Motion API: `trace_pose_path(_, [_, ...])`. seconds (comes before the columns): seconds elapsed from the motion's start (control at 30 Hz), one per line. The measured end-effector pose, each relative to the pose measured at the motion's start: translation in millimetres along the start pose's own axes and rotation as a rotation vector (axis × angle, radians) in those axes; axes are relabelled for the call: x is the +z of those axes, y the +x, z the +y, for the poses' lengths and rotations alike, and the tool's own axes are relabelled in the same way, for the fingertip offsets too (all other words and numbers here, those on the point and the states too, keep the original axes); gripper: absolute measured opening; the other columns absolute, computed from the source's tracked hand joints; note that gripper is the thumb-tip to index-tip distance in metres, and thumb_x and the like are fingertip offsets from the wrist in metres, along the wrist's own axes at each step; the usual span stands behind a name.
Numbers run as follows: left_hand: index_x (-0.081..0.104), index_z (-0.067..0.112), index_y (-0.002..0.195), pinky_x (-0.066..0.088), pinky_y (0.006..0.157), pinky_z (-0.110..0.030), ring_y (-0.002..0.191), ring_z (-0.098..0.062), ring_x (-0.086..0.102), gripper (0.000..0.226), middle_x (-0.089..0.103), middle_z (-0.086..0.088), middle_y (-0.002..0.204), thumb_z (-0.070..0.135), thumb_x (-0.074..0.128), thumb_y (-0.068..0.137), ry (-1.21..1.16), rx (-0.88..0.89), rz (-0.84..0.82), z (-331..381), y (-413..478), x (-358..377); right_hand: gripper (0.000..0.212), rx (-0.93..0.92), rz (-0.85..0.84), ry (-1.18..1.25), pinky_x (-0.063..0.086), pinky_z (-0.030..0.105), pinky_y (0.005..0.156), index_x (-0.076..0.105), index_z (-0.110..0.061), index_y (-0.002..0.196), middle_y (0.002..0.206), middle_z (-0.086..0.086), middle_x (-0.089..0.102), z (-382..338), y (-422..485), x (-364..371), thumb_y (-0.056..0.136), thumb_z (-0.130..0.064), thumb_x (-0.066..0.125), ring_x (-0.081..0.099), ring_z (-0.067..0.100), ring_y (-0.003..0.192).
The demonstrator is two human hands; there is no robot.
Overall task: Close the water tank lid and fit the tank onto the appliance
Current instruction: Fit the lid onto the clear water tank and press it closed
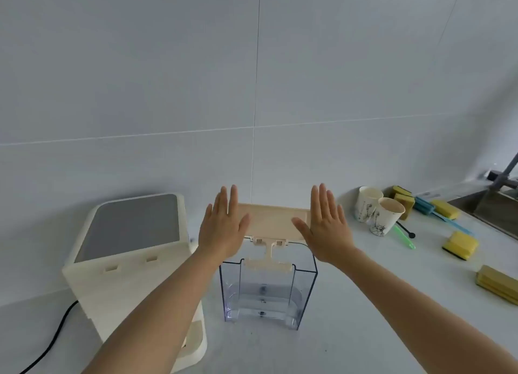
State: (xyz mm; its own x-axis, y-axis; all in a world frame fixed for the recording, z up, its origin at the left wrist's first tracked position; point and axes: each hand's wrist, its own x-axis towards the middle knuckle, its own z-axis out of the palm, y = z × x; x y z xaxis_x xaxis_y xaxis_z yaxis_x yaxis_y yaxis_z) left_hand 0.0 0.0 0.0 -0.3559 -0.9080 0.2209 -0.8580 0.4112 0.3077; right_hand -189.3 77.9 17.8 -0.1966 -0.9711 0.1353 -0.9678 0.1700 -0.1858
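Far left you've got the cream appliance [131,250] on the counter [364,331], with the clear water tank [266,292] standing just beside it, lid [276,219] flipped up on its hinge. Your left hand [222,228] and right hand [326,228] hover flat and spread at the lid's two ends, gripping nothing. The tank looks like rigid, slick plastic with a little water pooled low, so I'd hold its side walls. Two paper cups [378,214] on the right; contents unclear.
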Motion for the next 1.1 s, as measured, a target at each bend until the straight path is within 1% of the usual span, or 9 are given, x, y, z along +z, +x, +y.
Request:
trace_pose_path(0.1, [0.004,0.011,0.145,0.031,0.106,-0.042,0.135,-0.033,0.030,0.061,0.021,-0.019,0.152,0.040,0.023,0.095,-0.367,-0.210,-0.004,2,11,-2,0.071,0.097,-0.029,0.106,0.008,0.042,0.116,-0.010,-0.016,0.143,0.156,0.011,-0.009,5,7,-5,0.089,-0.053,0.017,-0.006,0.026,0.144])
trace_pose_path(0.17, [0.024,0.007,0.137,0.037,0.089,-0.039,0.112,-0.034,0.047,0.053,0.044,-0.022,0.131,0.040,0.024,0.095,-0.551,-0.317,-0.027,0,19,-3,0.061,0.182,-0.047,0.227,0.028,0.044,0.107,0.015,-0.014,0.142,0.150,0.016,0.021,12,15,-4,0.091,-0.046,0.028,0.019,0.029,0.138])
trace_pose_path(0.23, [0.043,0.002,0.112,0.035,0.076,-0.035,0.091,-0.031,0.050,0.046,0.052,-0.020,0.104,0.040,0.024,0.093,-0.663,-0.389,-0.077,-4,25,-2,0.054,0.264,-0.070,0.355,0.038,0.044,0.095,0.032,-0.011,0.134,0.133,0.016,0.043,18,24,-2,0.090,-0.043,0.034,0.040,0.031,0.122])
trace_pose_path(0.3, [0.045,0.005,0.083,0.035,0.071,-0.034,0.089,-0.033,0.054,0.043,0.051,-0.015,0.091,0.041,0.024,0.091,-0.636,-0.404,-0.103,-11,32,0,0.045,0.328,-0.080,0.468,0.042,0.039,0.083,0.046,-0.007,0.117,0.110,0.014,0.053,22,34,-1,0.089,-0.041,0.036,0.051,0.030,0.099])
trace_pose_path(0.4, [0.049,0.003,0.084,0.035,0.076,-0.035,0.089,-0.032,0.050,0.051,0.051,-0.014,0.090,0.043,0.019,0.093,-0.438,-0.334,-0.116,-16,39,2,0.038,0.376,-0.085,0.618,0.034,0.034,0.070,0.051,-0.001,0.084,0.082,0.012,0.048,23,43,0,0.087,-0.037,0.038,0.044,0.023,0.075])
trace_pose_path(0.57, [0.052,-0.003,0.098,0.035,0.075,-0.035,0.083,-0.030,0.045,0.058,0.050,-0.013,0.086,0.042,0.016,0.095,-0.241,-0.275,-0.108,-18,47,-2,0.027,0.388,-0.114,0.709,0.036,0.030,0.060,0.048,-0.007,0.077,0.063,0.005,0.050,21,45,1,0.088,-0.030,0.039,0.046,0.022,0.060])
trace_pose_path(0.73, [0.048,0.003,0.080,0.034,0.074,-0.034,0.082,-0.030,0.045,0.049,0.049,-0.012,0.083,0.039,0.017,0.095,-0.245,-0.266,-0.125,-20,52,0,0.028,0.375,-0.096,0.715,0.037,0.030,0.055,0.044,-0.009,0.066,0.058,0.004,0.051,21,48,3,0.089,-0.023,0.037,0.046,0.018,0.053])
trace_pose_path(0.87, [0.032,0.011,0.057,0.032,0.068,-0.031,0.076,-0.029,0.042,0.045,0.041,-0.005,0.063,0.033,0.021,0.095,-0.310,-0.232,-0.086,-21,51,0,0.030,0.356,-0.076,0.718,0.038,0.029,0.054,0.043,-0.010,0.060,0.057,0.004,0.051,22,47,0,0.089,-0.019,0.037,0.046,0.018,0.053])
trace_pose_path(1.1, [0.031,0.010,0.059,0.034,0.068,-0.034,0.071,-0.030,0.048,0.042,0.045,-0.011,0.067,0.032,0.028,0.095,-0.417,-0.180,-0.060,-28,41,-2,0.034,0.321,-0.086,0.787,0.038,0.028,0.054,0.044,-0.012,0.056,0.057,0.005,0.051,22,35,-7,0.089,-0.020,0.043,0.046,0.018,0.052])
